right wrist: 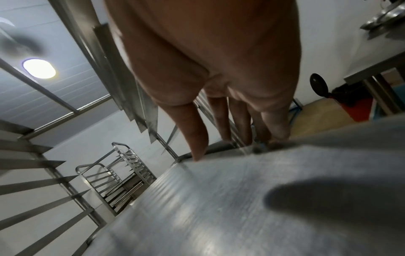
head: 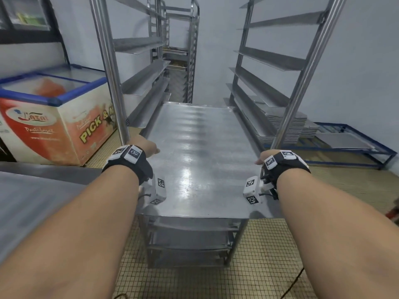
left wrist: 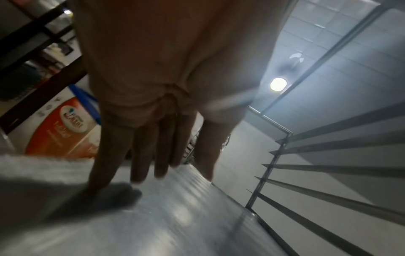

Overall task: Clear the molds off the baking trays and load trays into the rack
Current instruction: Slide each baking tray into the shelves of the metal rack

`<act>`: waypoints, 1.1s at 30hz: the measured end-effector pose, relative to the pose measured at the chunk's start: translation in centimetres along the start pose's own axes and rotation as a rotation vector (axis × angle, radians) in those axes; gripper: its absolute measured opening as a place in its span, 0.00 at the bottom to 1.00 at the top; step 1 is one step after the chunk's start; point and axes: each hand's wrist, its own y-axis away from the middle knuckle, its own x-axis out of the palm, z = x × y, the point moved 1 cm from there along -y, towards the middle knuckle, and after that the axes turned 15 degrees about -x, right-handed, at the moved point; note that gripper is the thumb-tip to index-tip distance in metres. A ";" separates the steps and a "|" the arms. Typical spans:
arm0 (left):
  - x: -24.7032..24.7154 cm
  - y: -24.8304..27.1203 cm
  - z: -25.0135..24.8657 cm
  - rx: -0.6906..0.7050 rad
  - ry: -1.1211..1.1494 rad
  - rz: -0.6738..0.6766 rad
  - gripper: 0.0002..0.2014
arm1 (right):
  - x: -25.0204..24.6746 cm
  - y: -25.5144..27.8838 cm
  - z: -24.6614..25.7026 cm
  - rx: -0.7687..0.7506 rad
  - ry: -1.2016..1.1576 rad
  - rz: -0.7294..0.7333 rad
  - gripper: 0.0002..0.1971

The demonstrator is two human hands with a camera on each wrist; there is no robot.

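Observation:
A large bare metal baking tray [head: 198,147] lies level between the two uprights of the steel rack [head: 110,72], its far end in among the side runners. My left hand [head: 150,147] grips the tray's left edge. In the left wrist view the thumb [left wrist: 208,152] lies on top and the fingers [left wrist: 142,155] go down past the rim. My right hand [head: 265,157] holds the right edge the same way, thumb [right wrist: 195,138] on the tray [right wrist: 219,199], fingers [right wrist: 238,121] below. No molds are in view.
More trays [head: 187,234] sit on lower runners under the held one. A second rack [head: 181,50] stands behind. A chest freezer [head: 54,113] is at left, a steel table [head: 32,190] at near left, and a stack of trays [head: 287,126] on a blue frame at right.

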 end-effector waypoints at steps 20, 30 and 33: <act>4.2 10.6 9.7 0.628 -0.293 0.195 0.35 | 4.9 16.7 -2.8 -0.521 0.489 0.272 0.51; 7.2 9.9 9.5 0.724 -0.384 -0.095 0.33 | 6.3 14.9 -6.3 -0.745 0.752 0.068 0.39; 7.5 9.0 8.3 0.732 -0.402 -0.109 0.36 | 6.3 13.5 -5.9 -0.756 0.805 0.038 0.39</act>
